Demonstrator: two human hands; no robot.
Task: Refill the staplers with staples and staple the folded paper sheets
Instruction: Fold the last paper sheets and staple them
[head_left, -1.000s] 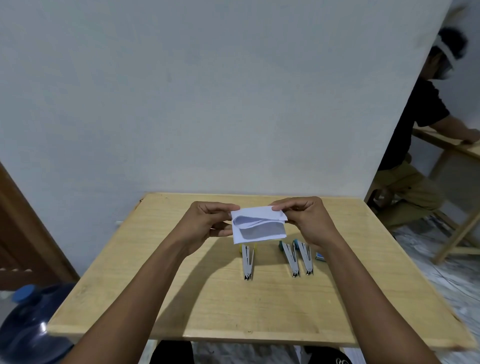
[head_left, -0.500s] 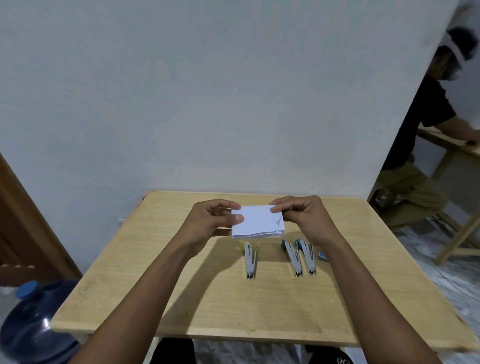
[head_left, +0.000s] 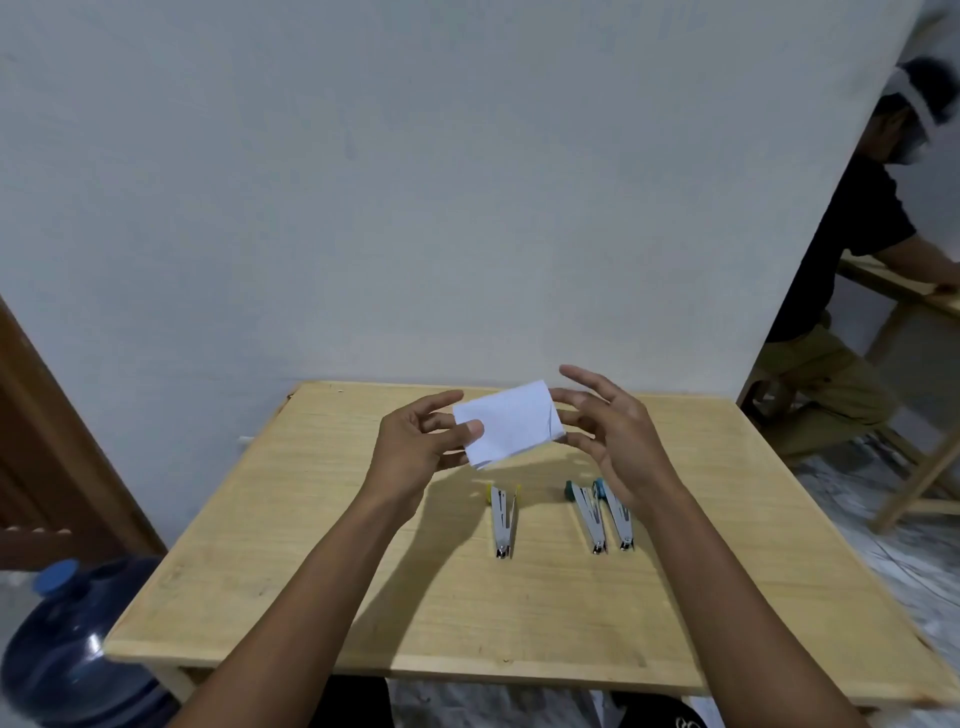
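My left hand (head_left: 415, 447) pinches the lower left corner of a folded white paper sheet (head_left: 511, 422) above the wooden table (head_left: 291, 561). My right hand (head_left: 613, 431) is beside the paper's right edge with its fingers spread; its fingertips lie at or near that edge. Three staplers lie on the table below the paper: a yellow-ended stapler (head_left: 504, 522), lying opened up, to the left, then a dark green stapler (head_left: 587, 517) and a light blue stapler (head_left: 615, 514) side by side, under my right wrist.
A white wall rises just behind the table. A blue water jug (head_left: 67, 654) stands on the floor at the table's left front corner. At the right, another person (head_left: 852, 270) sits at a second wooden table (head_left: 904, 286).
The paper went from loosely folded with open layers to pressed flat. My right hand has let go of its top edge and spread its fingers; the paper now tilts up to the right.
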